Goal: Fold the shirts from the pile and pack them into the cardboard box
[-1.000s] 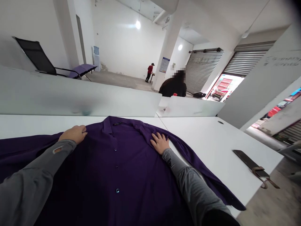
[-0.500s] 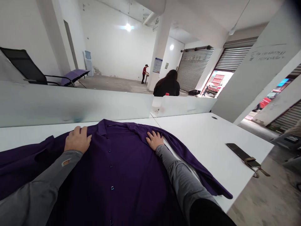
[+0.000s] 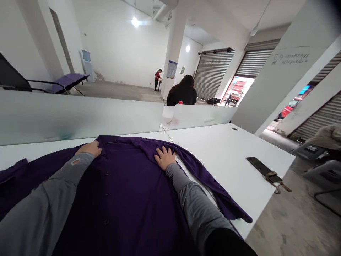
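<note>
Both hands are pressed down on the purple shirt [image 3: 128, 192], one near each shoulder. The left hand [image 3: 90, 148], left of frame centre, lies flat by the collar with its fingers together, pinching nothing as far as I can see. The right hand [image 3: 164, 157], just right of centre, has its fingers spread open over the shoulder seam.

The shirt lies front up on the white table [image 3: 226, 153], directly under and between the arms. Its long axis runs from the bottom of the frame up to the collar near the frosted divider [image 3: 80, 113], button line roughly midway between the hands. One sleeve trails toward the lower right edge of the table, the other off the left side. Neither hand is clearly nearer, it's pretty symmetric.

Compared to a second ago, the left hand has slid in closer to the collar, the right looks about the same, and the view has swung a bit.

Off in the right of the frame there's a dark strap [image 3: 266, 172] on the table, well apart from the shirt.
</note>
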`<state>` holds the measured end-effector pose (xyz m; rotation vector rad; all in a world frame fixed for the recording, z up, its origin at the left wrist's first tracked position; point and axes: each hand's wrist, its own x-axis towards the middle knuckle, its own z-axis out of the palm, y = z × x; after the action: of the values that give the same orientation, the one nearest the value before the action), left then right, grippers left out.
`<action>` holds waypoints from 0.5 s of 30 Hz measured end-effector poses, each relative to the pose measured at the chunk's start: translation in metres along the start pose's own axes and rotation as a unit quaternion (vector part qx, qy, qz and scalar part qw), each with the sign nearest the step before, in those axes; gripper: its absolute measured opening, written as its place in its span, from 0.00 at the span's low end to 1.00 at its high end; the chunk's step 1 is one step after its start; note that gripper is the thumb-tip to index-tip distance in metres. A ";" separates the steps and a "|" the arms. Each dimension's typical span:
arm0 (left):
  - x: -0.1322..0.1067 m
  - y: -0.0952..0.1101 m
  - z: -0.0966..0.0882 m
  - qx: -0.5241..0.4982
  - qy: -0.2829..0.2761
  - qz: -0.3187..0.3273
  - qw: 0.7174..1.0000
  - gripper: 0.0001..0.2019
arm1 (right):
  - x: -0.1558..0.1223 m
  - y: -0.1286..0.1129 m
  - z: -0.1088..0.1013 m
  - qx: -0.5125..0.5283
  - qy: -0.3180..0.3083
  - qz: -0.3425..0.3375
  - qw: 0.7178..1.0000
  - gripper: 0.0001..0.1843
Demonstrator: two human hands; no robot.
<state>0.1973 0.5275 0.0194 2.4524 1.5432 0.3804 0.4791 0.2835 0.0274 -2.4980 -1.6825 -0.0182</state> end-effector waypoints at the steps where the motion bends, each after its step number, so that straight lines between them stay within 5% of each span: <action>1: 0.002 0.001 -0.001 0.008 -0.018 -0.005 1.000 0.14 | 0.000 0.000 0.000 0.003 0.001 -0.001 1.000 0.32; 4: 0.001 0.008 -0.004 0.038 -0.050 -0.040 0.997 0.14 | 0.000 0.001 0.001 0.010 0.005 -0.005 1.000 0.32; 10: 0.002 0.012 -0.008 0.058 -0.016 -0.120 0.991 0.38 | -0.002 0.001 0.000 0.011 0.000 -0.004 1.000 0.31; 15: 0.016 -0.001 -0.006 0.038 -0.014 -0.098 0.994 0.24 | -0.002 0.000 0.000 0.008 -0.002 -0.005 1.000 0.32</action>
<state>0.2012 0.5423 0.0266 2.3203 1.7983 0.2558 0.4788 0.2813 0.0274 -2.4800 -1.6884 0.0004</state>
